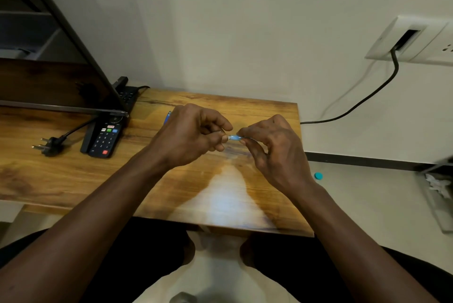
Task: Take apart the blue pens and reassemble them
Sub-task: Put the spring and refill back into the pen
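well, both hands are raised over the middle of the wooden table point(220, 204), meeting on one small light-blue pen piece point(234, 137). the left hand point(193, 136) has its fingers curled in, with thumb and forefinger tips pinched on the piece's left end. the right hand point(274, 150) is curled too, its fingertips clamped on the right end. only a short stretch of blue shows between them, too small to tell whether it is a barrel joint, a tip or a cap. a second blue pen point(168, 117) lies on the table just beyond the left hand, mostly hidden by it. this looks like the twist-or-pull step at a joint, though i cannot tell whether the parts are being separated or rejoined. the next move likely calls for a firm pinch on both sides, the two parts held in line, and a small counter-turn.
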`<state>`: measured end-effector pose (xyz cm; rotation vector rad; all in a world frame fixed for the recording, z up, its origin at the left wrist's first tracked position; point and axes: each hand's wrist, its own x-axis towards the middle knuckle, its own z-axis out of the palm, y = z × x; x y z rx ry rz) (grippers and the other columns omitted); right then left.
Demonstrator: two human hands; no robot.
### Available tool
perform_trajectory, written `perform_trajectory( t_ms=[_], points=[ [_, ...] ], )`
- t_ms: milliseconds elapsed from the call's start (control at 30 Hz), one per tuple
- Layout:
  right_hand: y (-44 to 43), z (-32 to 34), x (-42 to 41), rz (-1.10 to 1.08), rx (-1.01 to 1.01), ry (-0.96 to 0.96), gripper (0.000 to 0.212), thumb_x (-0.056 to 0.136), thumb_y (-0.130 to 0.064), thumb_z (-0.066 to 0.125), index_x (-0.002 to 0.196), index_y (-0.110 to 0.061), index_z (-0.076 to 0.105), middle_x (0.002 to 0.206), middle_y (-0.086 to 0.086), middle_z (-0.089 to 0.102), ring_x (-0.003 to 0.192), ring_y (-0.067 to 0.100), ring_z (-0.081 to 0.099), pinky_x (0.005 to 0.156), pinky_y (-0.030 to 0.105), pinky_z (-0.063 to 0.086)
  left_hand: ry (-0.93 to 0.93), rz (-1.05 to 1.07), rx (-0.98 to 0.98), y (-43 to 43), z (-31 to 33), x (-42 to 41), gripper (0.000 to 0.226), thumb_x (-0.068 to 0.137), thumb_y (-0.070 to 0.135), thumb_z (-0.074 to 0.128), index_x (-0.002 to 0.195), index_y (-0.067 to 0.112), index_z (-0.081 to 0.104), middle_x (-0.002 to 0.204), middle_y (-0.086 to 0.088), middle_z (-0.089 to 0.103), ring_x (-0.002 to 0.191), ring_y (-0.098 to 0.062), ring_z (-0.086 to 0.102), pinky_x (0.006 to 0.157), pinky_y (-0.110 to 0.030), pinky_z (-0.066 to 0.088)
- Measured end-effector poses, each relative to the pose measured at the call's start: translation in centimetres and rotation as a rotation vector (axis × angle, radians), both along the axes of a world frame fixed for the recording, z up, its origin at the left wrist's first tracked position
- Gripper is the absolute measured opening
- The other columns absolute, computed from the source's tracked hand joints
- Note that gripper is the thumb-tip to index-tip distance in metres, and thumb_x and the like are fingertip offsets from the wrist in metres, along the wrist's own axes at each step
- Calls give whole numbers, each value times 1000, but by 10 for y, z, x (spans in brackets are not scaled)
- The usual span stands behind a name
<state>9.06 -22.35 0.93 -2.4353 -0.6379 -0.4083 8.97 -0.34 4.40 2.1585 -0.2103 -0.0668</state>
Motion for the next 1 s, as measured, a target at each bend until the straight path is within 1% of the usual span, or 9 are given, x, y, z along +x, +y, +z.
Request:
perform_trajectory(
  t_ms=[133, 167, 267, 433, 567, 667, 733, 800, 1000],
  points=[
    [3, 1, -1, -2, 85, 63, 20, 93, -14, 73, 111, -20, 78, 96, -7, 74, 95, 16, 54, 75, 15, 36, 74, 20, -96, -2, 1, 0, 12, 89, 6, 81, 102, 8, 80, 77, -6, 80, 74, -18, 81, 73, -43, 68],
    [3, 1, 0, 10, 92, 74, 20, 93, -14, 73, 112, -20, 78, 97, -7, 73, 95, 15, 53, 75, 16, 37, 104, 2, -118, -1, 2, 0, 13, 90, 5, 80, 102, 6, 79, 79, -9, 80, 75, -21, 81, 73, -43, 67],
    [2, 2, 1, 47, 97, 103, 20, 95, -15, 71, 113, -21, 77, 98, -7, 73, 95, 15, 53, 74, 27, 44, 176, -41, -184, 4, 4, 1, 13, 92, 1, 76, 104, 2, 78, 82, -15, 79, 79, -27, 81, 73, -41, 67],
    [4, 4, 4, 7, 262, 183, 17, 95, -23, 71, 110, -27, 78, 96, -13, 74, 95, 11, 54, 74, 33, 50, 144, 17, -296, 2, 7, 1, 24, 93, 3, 75, 117, 4, 73, 83, -15, 80, 80, -27, 80, 72, -36, 66],
    [6, 9, 7, -48, 427, 293, 16, 93, -25, 73, 106, -31, 80, 96, -16, 75, 96, 11, 61, 72, 28, 51, 126, 100, -452, 2, 6, 2, 15, 90, 2, 76, 104, 0, 75, 87, -20, 79, 77, -25, 79, 69, -30, 65],
    [8, 13, 7, -61, 507, 344, 17, 91, -23, 75, 104, -34, 80, 98, -19, 76, 98, 8, 64, 76, 33, 54, 149, 96, -543, 0, 6, 1, 21, 84, 10, 78, 102, -1, 75, 88, -21, 78, 76, -22, 77, 69, -28, 64],
    [9, 15, 6, -51, 531, 364, 18, 91, -22, 76, 103, -35, 79, 97, -20, 76, 98, 7, 66, 78, 35, 55, 136, 98, -560, -3, 4, 0, 22, 85, 13, 78, 102, 0, 76, 83, -15, 77, 74, -19, 74, 68, -28, 63],
    [9, 16, 6, -49, 566, 389, 18, 91, -20, 76, 103, -33, 80, 98, -19, 77, 99, 7, 68, 80, 37, 57, 133, 135, -595, -5, 2, 1, 15, 89, 11, 76, 101, 1, 77, 81, -10, 76, 71, -15, 71, 66, -26, 61],
    [9, 16, 6, -53, 622, 442, 16, 91, -19, 76, 105, -26, 81, 98, -13, 78, 97, 9, 71, 84, 49, 58, 181, 184, -662, -10, 1, 0, 10, 95, 7, 71, 101, 3, 77, 83, -12, 78, 69, -14, 73, 64, -24, 62]
  ],
)
